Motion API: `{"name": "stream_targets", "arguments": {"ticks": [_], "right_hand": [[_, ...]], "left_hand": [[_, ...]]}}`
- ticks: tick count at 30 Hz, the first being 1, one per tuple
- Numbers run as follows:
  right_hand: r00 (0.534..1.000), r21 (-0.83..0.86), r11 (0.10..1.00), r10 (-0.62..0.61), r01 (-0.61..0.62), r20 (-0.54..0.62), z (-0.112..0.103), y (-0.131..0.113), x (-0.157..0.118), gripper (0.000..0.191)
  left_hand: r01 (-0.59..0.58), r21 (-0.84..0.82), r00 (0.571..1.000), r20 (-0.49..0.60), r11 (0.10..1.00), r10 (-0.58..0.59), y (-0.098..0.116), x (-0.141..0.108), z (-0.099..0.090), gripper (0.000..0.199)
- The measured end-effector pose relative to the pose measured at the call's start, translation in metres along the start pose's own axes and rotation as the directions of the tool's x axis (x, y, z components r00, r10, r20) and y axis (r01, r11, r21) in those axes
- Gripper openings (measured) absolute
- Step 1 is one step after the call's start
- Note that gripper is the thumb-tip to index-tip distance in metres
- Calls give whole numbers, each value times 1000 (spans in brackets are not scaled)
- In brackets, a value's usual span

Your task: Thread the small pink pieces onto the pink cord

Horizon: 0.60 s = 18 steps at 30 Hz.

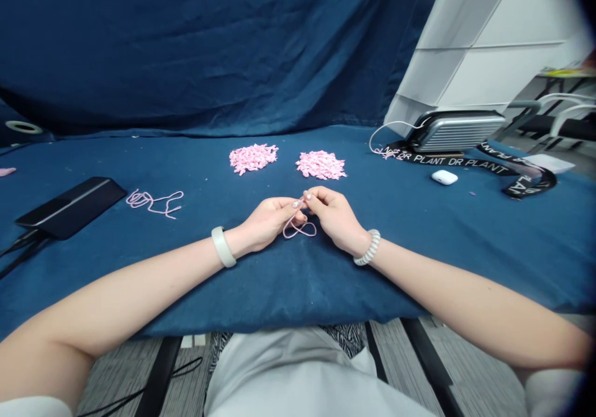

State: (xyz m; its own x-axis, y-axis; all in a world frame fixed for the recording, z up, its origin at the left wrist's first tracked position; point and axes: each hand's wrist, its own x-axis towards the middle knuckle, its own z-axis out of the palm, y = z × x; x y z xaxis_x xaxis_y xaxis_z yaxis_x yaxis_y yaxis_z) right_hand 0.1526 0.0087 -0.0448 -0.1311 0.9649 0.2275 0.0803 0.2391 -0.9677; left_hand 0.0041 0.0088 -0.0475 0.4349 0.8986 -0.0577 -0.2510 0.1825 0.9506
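Our left hand (pixel 267 221) and right hand (pixel 333 218) meet over the blue cloth (pixel 512 255), the fingertips (pixel 297 204) of both closed in a pinch on a thin pink cord (pixel 298 228), its loop hanging just below them. Far of our hands, two pink heaps (pixel 254 158) (pixel 320 165) of short cord pieces lie side by side, well apart from each other. To the left lie a loose pink length (pixel 153 201) and a black device (pixel 69 206). To the far right we have a white earbud case (pixel 444 177), a black lettered strap (pixel 447 162) and a silver case (pixel 456 131).
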Motion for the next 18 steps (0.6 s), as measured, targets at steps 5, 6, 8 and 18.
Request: {"name": "stream_targets", "arguments": {"ticks": [5, 6, 8, 18], "right_hand": [[1000, 53, 998, 18, -19, 20, -1, 1, 1, 24], [1000, 53, 999, 12, -13, 19, -1, 2, 1, 23], [1000, 46, 999, 0, 0, 10, -1, 4, 0, 21], [999, -92, 994, -53, 52, -4, 3, 5, -2, 22]], "left_hand": [[-18, -19, 1000, -2, 1000, 18, 2, 0, 1, 27], [-25, -25, 1000, -11, 999, 24, 2, -1, 1, 28], [-32, -40, 999, -33, 999, 30, 2, -1, 2, 34], [-85, -23, 994, -73, 996, 83, -5, 1, 2, 33]]}}
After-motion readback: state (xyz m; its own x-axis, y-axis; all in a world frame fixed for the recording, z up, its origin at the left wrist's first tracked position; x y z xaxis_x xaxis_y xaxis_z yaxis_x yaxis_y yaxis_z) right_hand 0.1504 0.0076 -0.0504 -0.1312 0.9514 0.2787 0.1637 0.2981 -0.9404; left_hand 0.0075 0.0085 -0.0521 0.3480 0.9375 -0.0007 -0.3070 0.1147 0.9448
